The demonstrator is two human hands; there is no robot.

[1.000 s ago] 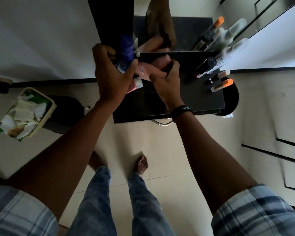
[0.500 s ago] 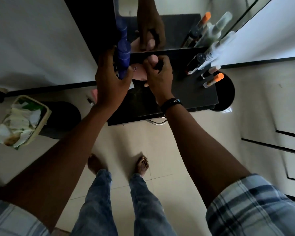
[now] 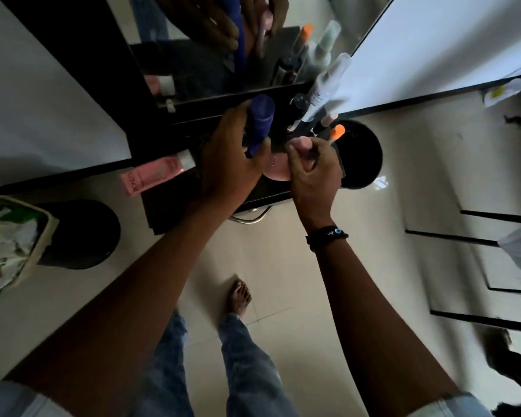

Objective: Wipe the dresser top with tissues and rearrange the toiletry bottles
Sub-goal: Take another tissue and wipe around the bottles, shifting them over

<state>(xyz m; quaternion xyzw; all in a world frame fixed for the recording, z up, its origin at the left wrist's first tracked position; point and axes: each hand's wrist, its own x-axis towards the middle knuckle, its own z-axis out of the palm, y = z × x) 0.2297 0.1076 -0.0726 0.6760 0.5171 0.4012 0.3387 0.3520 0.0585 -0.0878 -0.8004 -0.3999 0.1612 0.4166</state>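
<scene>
One blue bottle is gripped upright in the left hand over the middle of the dark bench. One pink bottle is held by its top in the curled fingers of the right hand, near the front right edge. One pink tube is laid across the left edge, overhanging it. At least four bottles are crowded at the back right corner by the mirror. Bare room is seen at the front left.
</scene>
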